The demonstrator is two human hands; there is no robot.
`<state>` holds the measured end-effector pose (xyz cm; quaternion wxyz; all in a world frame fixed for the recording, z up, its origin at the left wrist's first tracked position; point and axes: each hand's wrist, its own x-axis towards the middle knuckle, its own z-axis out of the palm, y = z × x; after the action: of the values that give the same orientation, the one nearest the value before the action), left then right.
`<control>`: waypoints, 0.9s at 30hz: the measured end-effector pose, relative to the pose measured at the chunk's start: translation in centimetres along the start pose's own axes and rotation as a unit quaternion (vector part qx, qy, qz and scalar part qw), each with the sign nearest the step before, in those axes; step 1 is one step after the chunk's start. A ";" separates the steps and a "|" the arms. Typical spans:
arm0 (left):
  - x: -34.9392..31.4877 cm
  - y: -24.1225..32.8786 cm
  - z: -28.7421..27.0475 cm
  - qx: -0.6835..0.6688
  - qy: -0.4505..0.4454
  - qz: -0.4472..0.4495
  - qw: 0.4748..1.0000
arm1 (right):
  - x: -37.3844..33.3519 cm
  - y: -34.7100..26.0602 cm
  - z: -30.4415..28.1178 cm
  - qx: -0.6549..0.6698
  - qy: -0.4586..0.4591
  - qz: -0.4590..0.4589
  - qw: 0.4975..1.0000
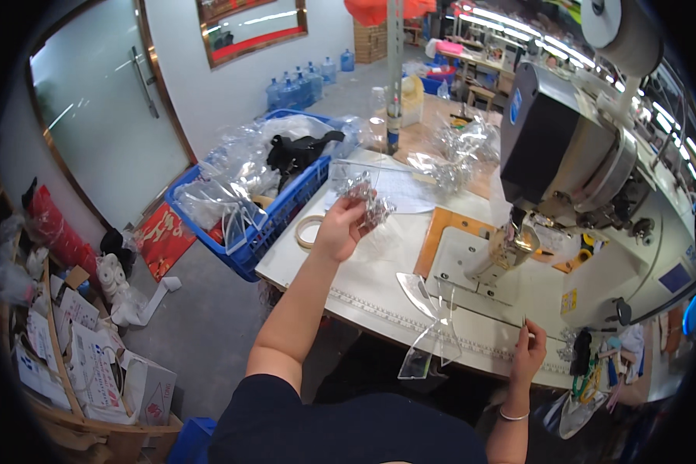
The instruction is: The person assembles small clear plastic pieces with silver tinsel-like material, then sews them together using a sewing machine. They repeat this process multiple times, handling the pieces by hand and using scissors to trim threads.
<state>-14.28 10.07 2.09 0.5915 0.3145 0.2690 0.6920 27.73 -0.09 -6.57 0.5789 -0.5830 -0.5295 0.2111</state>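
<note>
My left hand [343,229] is stretched out over the white table [375,298], its fingers closed on a crumpled bunch of shiny clear plastic pieces [375,207]. My right hand [529,353] hovers at the table's front edge with its fingers pinched together. A thin, dark tip shows above those fingers, too small to name. Between the hands, clear plastic strips [436,321] lie across the ruler tape [379,311] and hang over the edge. The sewing machine [572,147] stands to the right, its needle area [516,236] above a metal plate [472,271].
Left of the table, a blue basket [290,193] holds plastic and black fabric. A tape roll [309,231] lies by the left edge. Paper [406,189] and more shiny plastic [460,155] sit farther back. Scissors and tools [591,371] hang at right; boxes [93,371] stand at lower left.
</note>
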 end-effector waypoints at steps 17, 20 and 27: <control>3.8 -0.6 -8.3 0.437 0.252 0.230 0.832 | 4.3 1.8 -2.5 -0.345 0.010 -0.236 0.908; -1.5 -3.2 -4.5 0.443 0.170 0.198 0.858 | 10.1 0.6 -0.6 -0.292 -0.002 -0.225 0.930; -11.3 -9.1 2.8 0.544 -0.077 0.191 0.814 | 26.3 4.6 6.5 -0.504 -0.073 -0.054 0.859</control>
<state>-5.16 0.36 -4.16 0.1990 0.6818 0.4898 0.5056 33.10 26.54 -2.63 0.1758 -0.7486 -0.6350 -0.0742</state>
